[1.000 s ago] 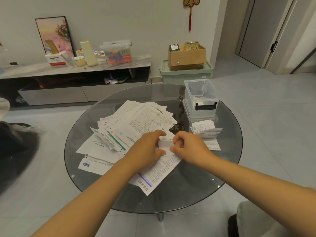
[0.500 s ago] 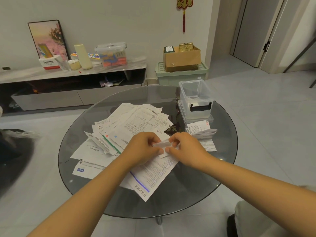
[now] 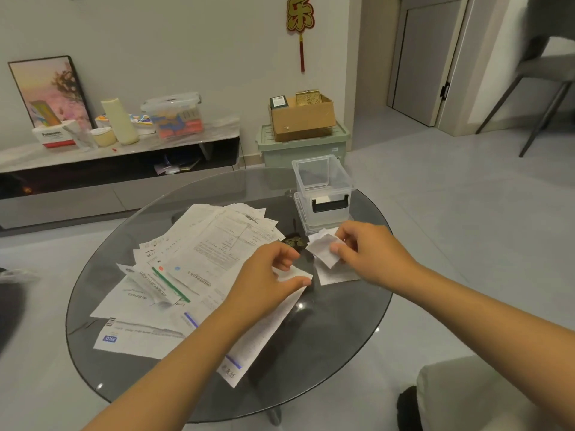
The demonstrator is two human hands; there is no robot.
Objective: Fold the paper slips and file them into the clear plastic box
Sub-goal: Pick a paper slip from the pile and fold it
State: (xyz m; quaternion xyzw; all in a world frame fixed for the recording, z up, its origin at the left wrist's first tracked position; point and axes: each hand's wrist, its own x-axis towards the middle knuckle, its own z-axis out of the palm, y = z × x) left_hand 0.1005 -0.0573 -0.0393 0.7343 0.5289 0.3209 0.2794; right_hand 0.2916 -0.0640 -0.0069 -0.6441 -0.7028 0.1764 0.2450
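Observation:
On the round glass table (image 3: 336,353) stands the clear plastic box (image 3: 323,185), open at the top and resting on its lid at the far right. My right hand (image 3: 373,251) pinches a small folded white slip (image 3: 323,253) just in front of the box, above a few folded slips (image 3: 337,276) lying on the glass. My left hand (image 3: 267,278) is a little to the left, with thumb and curled fingers on the top end of a long printed slip (image 3: 264,331). A loose pile of printed papers (image 3: 199,259) spreads across the table's left half.
A small dark patterned object (image 3: 292,242) lies between the pile and the box. Behind the table are a low TV bench (image 3: 118,157) with clutter and a green bin (image 3: 305,147) carrying a cardboard box. A chair (image 3: 547,85) stands at the far right.
My hands have parted. The right hand has carried the folded slip to the right, toward the box, while the left stays at the long slip.

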